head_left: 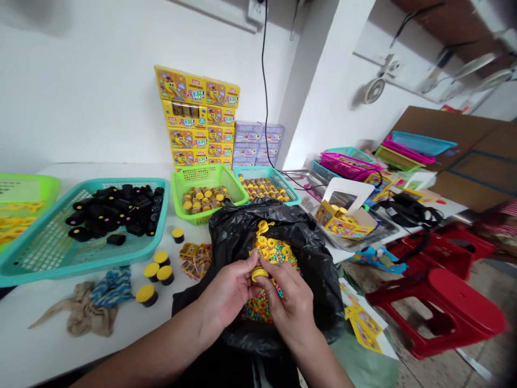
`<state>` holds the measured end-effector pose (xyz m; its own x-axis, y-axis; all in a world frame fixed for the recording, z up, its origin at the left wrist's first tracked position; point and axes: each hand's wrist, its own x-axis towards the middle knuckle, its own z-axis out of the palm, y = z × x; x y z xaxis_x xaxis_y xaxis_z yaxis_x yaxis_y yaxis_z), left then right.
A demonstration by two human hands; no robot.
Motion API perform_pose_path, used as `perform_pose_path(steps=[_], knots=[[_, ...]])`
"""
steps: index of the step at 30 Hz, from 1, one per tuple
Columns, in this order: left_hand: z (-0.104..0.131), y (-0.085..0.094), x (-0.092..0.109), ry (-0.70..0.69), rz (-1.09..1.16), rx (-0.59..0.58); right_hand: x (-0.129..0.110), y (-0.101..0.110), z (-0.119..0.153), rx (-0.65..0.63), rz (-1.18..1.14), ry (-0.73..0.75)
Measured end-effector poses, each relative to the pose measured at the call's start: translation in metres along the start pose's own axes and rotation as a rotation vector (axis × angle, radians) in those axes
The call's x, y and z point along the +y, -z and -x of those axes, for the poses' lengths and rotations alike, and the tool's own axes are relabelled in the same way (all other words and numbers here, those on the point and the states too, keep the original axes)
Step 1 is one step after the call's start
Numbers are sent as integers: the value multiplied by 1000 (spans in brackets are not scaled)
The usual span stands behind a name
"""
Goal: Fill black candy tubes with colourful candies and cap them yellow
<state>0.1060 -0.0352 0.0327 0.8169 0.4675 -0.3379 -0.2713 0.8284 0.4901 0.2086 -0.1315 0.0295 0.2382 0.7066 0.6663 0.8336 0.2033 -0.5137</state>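
My left hand (pixel 232 288) and my right hand (pixel 288 293) meet over a container lined with a black plastic bag (pixel 319 275). Between their fingertips is a round yellow cap (pixel 259 274), pinched from both sides; its lower part is hidden by the fingers. Below the hands the bag holds many small multicoloured beads or candies (pixel 258 311). More yellow plastic caps (pixel 264 241) lie on top of them at the far side. Left of the bag are printed yellow wrappers (pixel 196 260) and several black cups with yellow lids (pixel 151 271).
A teal basket (pixel 161 229) of black cups stands on the left. Behind the bag are a green basket (pixel 210 215) and a blue basket (pixel 293 196) of filled cups. Yellow boxes (pixel 188 140) are stacked at the wall. An opened box (pixel 343 223) and red stools (pixel 464 302) are on the right.
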Motion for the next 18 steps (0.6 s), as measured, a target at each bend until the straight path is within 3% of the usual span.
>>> perform_pose_path(steps=[7, 12, 18], knots=[[3, 2, -4, 21, -106, 5, 5, 2, 5, 47, 174, 241], [7, -3, 5, 34, -68, -17, 2, 3, 4, 111, 93, 75], [5, -6, 0, -15, -73, -6, 1, 1, 5, 73, 16, 67]])
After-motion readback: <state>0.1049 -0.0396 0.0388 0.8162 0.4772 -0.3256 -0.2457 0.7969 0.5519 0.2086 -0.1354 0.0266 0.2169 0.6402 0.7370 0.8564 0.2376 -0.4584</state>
